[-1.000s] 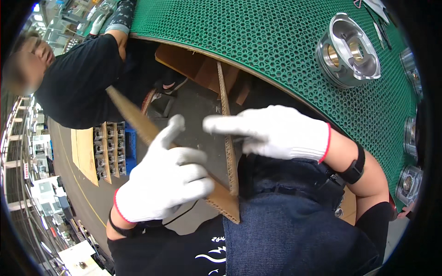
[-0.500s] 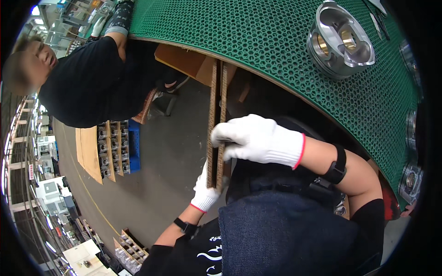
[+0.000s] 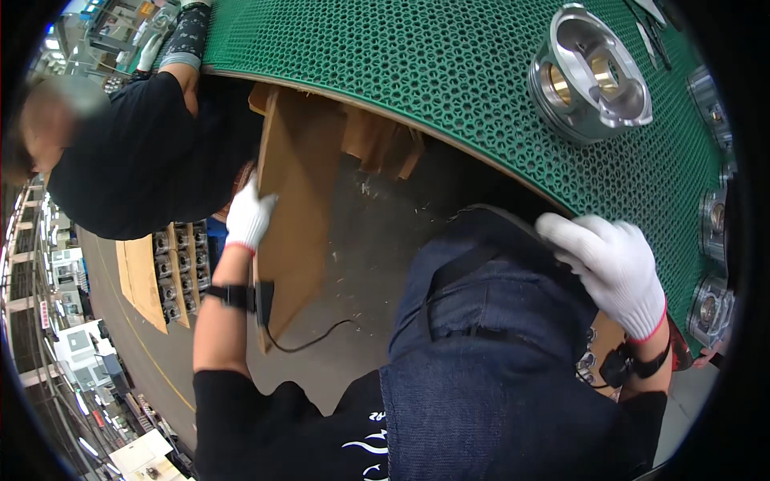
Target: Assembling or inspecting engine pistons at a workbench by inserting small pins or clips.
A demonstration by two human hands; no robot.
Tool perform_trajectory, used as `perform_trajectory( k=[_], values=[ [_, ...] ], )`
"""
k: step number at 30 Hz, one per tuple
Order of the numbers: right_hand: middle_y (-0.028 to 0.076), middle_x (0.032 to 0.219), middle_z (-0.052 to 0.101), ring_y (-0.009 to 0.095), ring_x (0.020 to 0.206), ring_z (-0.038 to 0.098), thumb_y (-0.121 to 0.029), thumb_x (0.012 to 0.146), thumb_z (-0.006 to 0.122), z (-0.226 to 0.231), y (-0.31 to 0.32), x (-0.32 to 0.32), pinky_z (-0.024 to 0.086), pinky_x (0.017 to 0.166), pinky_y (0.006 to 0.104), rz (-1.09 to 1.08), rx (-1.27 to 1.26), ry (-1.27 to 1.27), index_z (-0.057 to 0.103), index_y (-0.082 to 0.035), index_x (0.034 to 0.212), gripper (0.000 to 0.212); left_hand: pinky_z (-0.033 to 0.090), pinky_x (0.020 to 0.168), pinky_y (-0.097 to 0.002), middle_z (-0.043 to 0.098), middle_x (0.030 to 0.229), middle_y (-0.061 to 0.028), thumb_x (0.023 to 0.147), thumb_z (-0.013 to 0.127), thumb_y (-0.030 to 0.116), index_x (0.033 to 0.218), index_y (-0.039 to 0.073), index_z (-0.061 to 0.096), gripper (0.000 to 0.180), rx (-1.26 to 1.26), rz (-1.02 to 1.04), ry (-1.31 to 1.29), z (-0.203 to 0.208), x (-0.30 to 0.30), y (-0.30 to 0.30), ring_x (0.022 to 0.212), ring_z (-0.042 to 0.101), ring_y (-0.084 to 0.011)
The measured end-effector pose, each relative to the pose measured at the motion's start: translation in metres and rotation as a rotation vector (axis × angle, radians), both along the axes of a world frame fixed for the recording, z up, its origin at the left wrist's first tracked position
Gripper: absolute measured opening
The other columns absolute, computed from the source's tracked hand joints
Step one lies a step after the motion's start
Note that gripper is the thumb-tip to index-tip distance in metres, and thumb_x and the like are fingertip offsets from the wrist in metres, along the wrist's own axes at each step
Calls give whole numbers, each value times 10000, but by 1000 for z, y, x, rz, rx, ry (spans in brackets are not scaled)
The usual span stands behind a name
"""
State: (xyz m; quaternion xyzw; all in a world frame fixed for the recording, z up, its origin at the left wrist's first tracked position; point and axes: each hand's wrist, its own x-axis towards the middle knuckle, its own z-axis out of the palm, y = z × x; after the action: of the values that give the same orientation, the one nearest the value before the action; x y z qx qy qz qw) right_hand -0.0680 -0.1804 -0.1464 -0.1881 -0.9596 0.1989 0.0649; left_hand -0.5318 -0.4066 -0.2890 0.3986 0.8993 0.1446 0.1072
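The left hand (image 3: 249, 218) holds a big brown cardboard sheet (image 3: 305, 188) by its left side. The thumb sits over the flat face and the fingers are on the other side, so they pinch the sheet between them. The hand is a bit blurry.

The sheet is over the floor, in front of the person and to the left. Its long way runs from near the person up to the edge of the green table (image 3: 385, 64). The far end points at the table, and I cannot tell if it touches. The near end points back at the person. One wide face looks to the right, and the thin edge is on the left.

The right hand (image 3: 616, 268) is well apart from the sheet, near the table's edge. Its fingers are bent and close together. It is blurry, so I cannot tell if they hold anything.

A shiny round metal part (image 3: 589, 96) stands on the table. A black cord (image 3: 317, 342) curls by the sheet's near end. A co-worker (image 3: 152, 152) in black is on the left.
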Motion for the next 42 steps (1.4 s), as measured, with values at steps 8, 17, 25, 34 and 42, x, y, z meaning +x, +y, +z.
perform_trajectory(
  k=[8, 17, 25, 34, 42],
  values=[
    [70, 816, 645, 258, 623, 625, -50, 735, 640, -4, -2, 4, 490, 538, 352, -130, 263, -95, 643, -129, 1173, 445, 500, 922, -395, 636, 1229, -182, 946, 462, 165, 1227, 56, 636, 348, -346, -615, 677, -90, -101, 196, 1167, 582, -331],
    [77, 683, 558, 254, 527, 564, -71, 780, 632, -17, 5, -55, 417, 441, 354, -78, 198, -134, 638, -87, 1178, 399, 391, 1081, -359, 473, 1439, -215, 938, 605, 452, 1435, -46, 368, 742, -263, -241, -690, -130, 24, 118, 1328, 473, -298],
    [96, 867, 627, 213, 551, 566, -129, 764, 587, -20, 24, -125, 430, 464, 323, 38, 260, -102, 615, -57, 1233, 475, 429, 1033, -445, 508, 1369, -254, 852, 655, 435, 1388, 14, 454, 711, -230, 132, -371, -239, -20, 152, 1249, 508, -394],
    [-12, 765, 525, 73, 431, 441, -214, 767, 619, -30, 40, -138, 305, 339, 259, 163, 230, -183, 667, -135, 1148, 391, 459, 977, -440, 593, 1299, -166, 911, 529, 328, 1336, 129, 537, 469, -243, -74, -83, -347, -155, 204, 1173, 563, -386],
    [-76, 693, 494, 40, 447, 374, -148, 755, 610, -31, 46, -145, 267, 391, 223, 141, 312, -151, 643, -103, 1183, 432, 475, 948, -442, 611, 1256, -179, 905, 518, 283, 1295, 113, 561, 428, -383, -128, -13, -365, -198, 274, 1134, 582, -390]
  ],
)
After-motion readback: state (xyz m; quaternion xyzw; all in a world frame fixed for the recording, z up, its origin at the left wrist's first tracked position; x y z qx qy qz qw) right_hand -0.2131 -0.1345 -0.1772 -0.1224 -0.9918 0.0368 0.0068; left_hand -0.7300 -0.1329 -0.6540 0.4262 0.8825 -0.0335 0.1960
